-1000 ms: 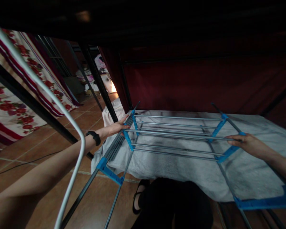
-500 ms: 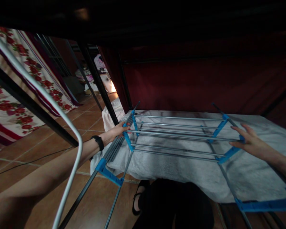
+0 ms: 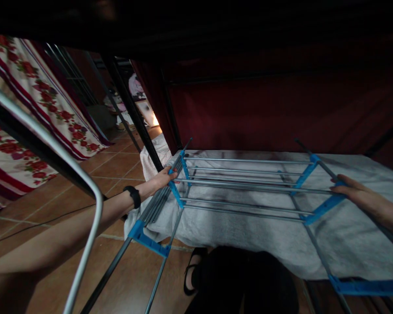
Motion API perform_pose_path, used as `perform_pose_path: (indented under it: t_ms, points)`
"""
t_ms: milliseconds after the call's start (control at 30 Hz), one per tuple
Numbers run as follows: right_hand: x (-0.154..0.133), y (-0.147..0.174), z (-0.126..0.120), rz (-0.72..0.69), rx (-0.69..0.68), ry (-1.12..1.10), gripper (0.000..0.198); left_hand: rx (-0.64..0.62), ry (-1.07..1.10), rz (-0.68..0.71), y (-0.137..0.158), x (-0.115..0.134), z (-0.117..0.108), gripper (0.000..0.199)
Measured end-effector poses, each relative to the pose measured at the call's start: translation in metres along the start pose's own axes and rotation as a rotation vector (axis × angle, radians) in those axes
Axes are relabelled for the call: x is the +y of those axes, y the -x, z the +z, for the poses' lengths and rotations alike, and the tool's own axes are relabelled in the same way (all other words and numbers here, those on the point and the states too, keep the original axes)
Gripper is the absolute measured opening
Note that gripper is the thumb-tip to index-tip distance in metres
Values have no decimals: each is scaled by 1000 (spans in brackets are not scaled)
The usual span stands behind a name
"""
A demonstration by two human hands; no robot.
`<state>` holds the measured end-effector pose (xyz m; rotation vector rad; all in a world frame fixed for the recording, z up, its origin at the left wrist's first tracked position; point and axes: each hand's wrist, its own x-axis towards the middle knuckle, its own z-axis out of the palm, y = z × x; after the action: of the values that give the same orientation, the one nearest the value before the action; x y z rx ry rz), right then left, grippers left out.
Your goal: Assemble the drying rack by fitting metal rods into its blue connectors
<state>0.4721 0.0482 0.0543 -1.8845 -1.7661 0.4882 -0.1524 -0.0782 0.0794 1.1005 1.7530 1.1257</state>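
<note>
A metal clothes drying rack (image 3: 325, 208) with grey rods and blue plastic brackets stretches across in front of me. My left hand (image 3: 165, 176) is closed on its left side rail, beside a blue bracket (image 3: 177, 194). On the opposite side, my right hand (image 3: 358, 194) has its fingers bent round the right rail at the top of another blue bracket. Part of that grip is hidden behind the hand. Folded rods lie bunched under my left forearm, between the left brackets. More brackets show lower down, one at left (image 3: 149, 240) and one at right (image 3: 370, 286).
Behind the rack is a bed surface with a grey blanket (image 3: 236, 235), backed by a dark red curtain (image 3: 265, 117). A black post (image 3: 131, 104) stands at left. A white bent tube (image 3: 93, 209) crosses above my left arm. A cable (image 3: 52, 220) runs over the tiled floor.
My right hand has moved right and its spread fingers have closed round the rail. The rack's right side has shifted slightly right. My left hand keeps its hold.
</note>
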Motion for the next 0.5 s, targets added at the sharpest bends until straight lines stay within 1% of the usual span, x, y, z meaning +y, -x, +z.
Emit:
perform_pose_path:
  t_ms: [100,167,267,333,500]
  points:
    - [-17,7,-3,192,-81,-275,80,-7,-24,35,-5,-6,-3,42]
    - [-28,10,-5,238,-95,-335,80,-9,-34,56,-8,-8,-4,44]
    - [-36,12,-7,303,-123,-372,81,5,-55,42,-9,-8,-4,46]
    - [-36,12,-7,310,-116,-374,81,14,-70,37,-8,-7,-3,45]
    - [-22,8,-4,244,-117,-354,78,18,-112,84,-9,-7,-4,41]
